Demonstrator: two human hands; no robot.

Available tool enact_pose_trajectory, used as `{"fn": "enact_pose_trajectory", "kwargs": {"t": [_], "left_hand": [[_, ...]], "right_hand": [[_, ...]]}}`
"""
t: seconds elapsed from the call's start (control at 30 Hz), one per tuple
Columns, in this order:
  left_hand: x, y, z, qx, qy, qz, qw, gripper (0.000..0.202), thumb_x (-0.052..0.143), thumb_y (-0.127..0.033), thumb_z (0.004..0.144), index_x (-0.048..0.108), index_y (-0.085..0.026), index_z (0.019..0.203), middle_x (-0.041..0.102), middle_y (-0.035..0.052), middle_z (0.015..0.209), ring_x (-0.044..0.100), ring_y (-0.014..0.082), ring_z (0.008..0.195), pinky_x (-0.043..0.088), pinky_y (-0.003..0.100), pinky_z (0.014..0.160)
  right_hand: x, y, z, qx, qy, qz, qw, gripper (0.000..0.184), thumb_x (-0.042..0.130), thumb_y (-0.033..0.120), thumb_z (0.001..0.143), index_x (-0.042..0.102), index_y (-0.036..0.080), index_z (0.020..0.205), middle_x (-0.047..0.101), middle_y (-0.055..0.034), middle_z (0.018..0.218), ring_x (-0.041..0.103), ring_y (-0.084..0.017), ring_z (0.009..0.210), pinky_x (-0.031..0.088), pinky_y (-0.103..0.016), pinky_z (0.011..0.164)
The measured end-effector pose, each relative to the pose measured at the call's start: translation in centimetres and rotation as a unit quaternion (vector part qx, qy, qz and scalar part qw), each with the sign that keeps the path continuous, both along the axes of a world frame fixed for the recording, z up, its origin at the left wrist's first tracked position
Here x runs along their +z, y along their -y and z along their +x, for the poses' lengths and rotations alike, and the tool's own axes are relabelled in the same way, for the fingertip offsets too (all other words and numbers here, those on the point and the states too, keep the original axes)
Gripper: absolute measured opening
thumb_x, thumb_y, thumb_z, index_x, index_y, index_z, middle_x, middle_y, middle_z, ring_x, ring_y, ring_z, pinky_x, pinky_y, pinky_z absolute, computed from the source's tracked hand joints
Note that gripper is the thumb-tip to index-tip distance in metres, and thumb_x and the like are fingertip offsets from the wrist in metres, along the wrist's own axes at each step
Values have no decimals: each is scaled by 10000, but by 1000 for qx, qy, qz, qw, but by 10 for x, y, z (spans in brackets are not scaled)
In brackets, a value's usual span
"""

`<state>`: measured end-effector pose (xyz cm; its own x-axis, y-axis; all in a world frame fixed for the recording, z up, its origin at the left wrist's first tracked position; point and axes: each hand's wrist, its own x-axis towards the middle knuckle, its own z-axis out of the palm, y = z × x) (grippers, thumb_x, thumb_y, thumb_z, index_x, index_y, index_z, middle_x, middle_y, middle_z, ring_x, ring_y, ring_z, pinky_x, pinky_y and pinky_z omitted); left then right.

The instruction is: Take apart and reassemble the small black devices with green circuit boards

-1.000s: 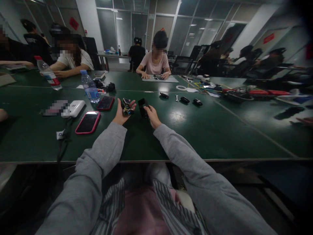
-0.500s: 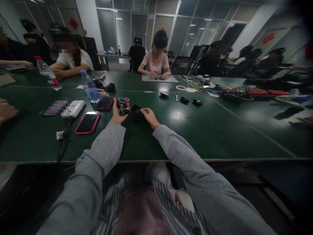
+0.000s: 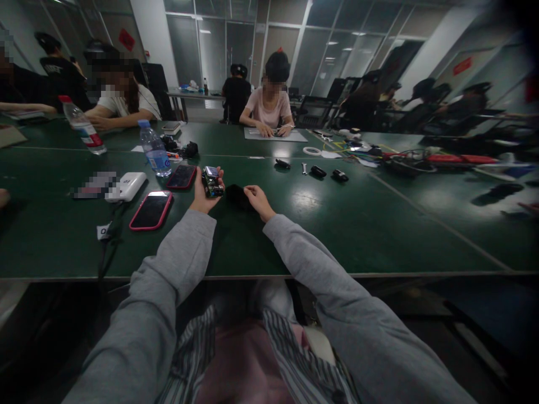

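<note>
Holding circuit board (image 3: 213, 183) in left hand (image 3: 204, 200), palm up, fingers half curled round it. Pinching black part (image 3: 236, 196) between thumb and fingertips of right hand (image 3: 260, 203), just beside the board; too dark to make out its shape. Can't tell contact with green tabletop (image 3: 303, 241) below. Got red-edged phone (image 3: 182, 177) just left of left hand, pink-rimmed phone (image 3: 150, 211) nearer the edge. Also see small wrench (image 3: 304, 169) between black pieces (image 3: 318, 172), farther ahead to the right.

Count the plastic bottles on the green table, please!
2: one red-capped plastic bottle toward the left, and one blue-capped plastic bottle to its right, nearer you. Others may be hidden.
</note>
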<state>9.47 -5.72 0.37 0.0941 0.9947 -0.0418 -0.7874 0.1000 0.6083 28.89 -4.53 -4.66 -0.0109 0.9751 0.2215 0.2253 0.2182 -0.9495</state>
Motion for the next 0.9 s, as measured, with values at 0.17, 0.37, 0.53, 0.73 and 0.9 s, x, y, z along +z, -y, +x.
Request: {"fn": "enact_pose_trajectory", "kwargs": {"t": [0.17,0.37,0.53,0.73,0.9], "left_hand": [[-1,-4,3,-8,18,3,1000,598,442,-640,938,604,-170,1271,721,71,844,626,122,589,524,260,580],[0,-8,10,1,17,-11,1000,534,472,-632,929,658,-171,1125,718,62,785,652,149,612,541,270,603],[19,7,20,-7,0,-16,1000,503,447,-605,948,693,-174,1038,725,72,790,713,217,814,568,325,764],[46,26,30,-64,-23,30,997,517,418,-598,959,690,-184,1106,732,89,896,692,241,1009,543,368,899],[49,32,36,-75,-30,42,996,526,450,-601,944,657,-180,1183,717,118,995,660,272,1074,530,387,911]], "right_hand": [[18,15,3,-67,17,114,991,232,538,356,891,593,225,1074,591,-77,1134,498,-220,1174,365,-455,1133],[44,50,-11,-40,104,245,963,331,462,355,959,556,269,1264,498,-84,1314,395,-270,1320,331,-522,1163],[47,59,-32,-10,260,356,898,424,446,362,996,490,274,1409,424,-81,1442,380,-263,1351,374,-504,1144],[43,49,-35,-31,313,343,885,537,402,495,1020,353,338,1531,329,-57,1541,328,-280,1404,369,-521,1143],[37,29,-25,-73,230,304,922,599,390,520,1018,298,286,1561,405,-106,1463,383,-257,1368,358,-516,1155]]}}
